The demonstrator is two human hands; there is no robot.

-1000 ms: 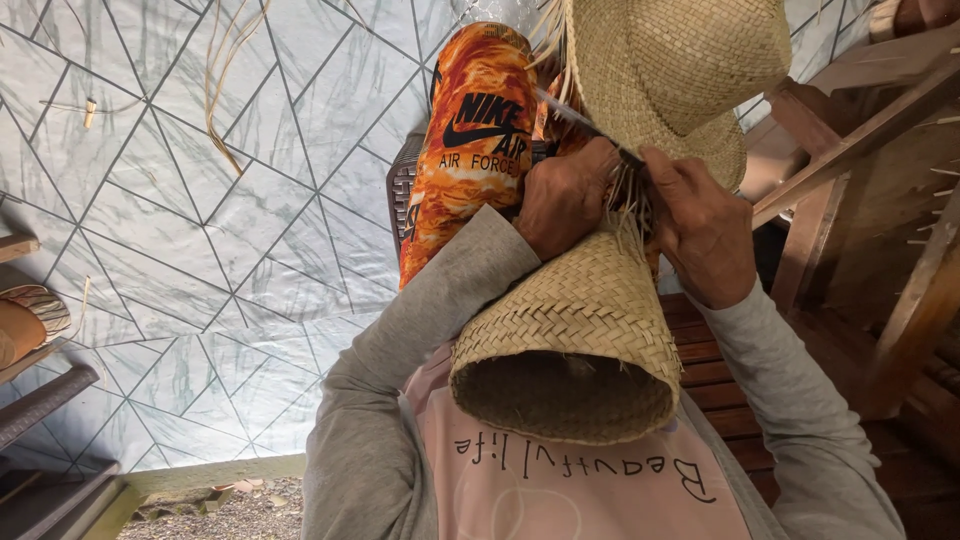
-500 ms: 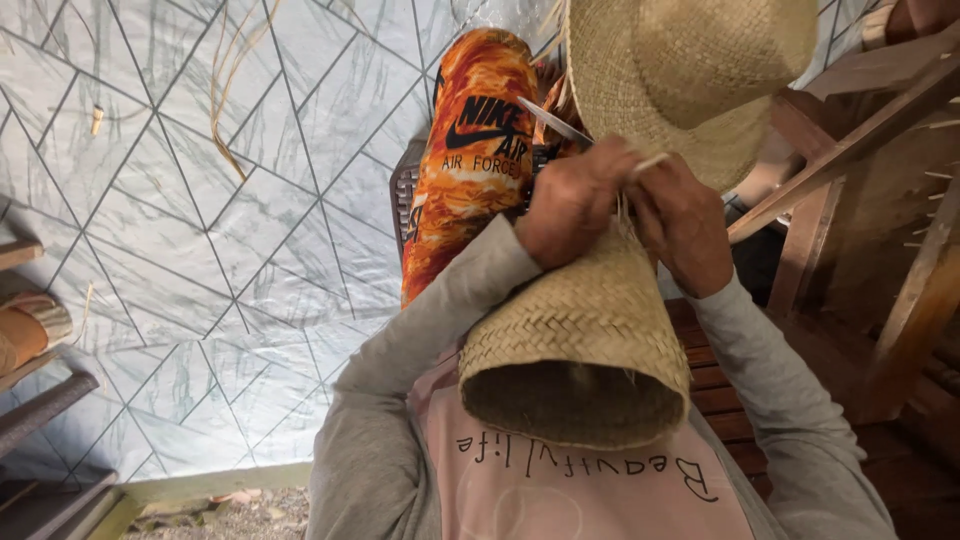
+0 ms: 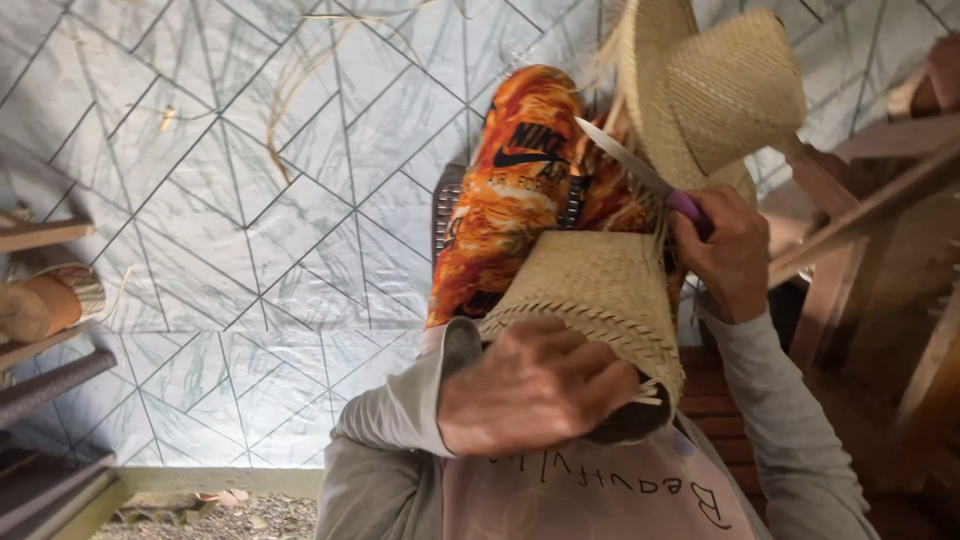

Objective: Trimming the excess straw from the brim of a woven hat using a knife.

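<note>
Left hand [image 3: 535, 385] now grips the basket's [image 3: 595, 285] rim, knife [image 3: 640, 172] raised.

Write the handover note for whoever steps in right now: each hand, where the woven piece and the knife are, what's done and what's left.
Left hand: grips the open rim of the woven straw piece, fingers curled over the braided edge.
Right hand: holds a purple-handled knife, blade pointing up and away, beside the piece's far end.
Finished straw hat lies beyond, past the orange patterned legs.
Done: body and rim of the piece look woven.
Left: loose straw ends stick out at the far end, by the blade, and near the rim.
</note>
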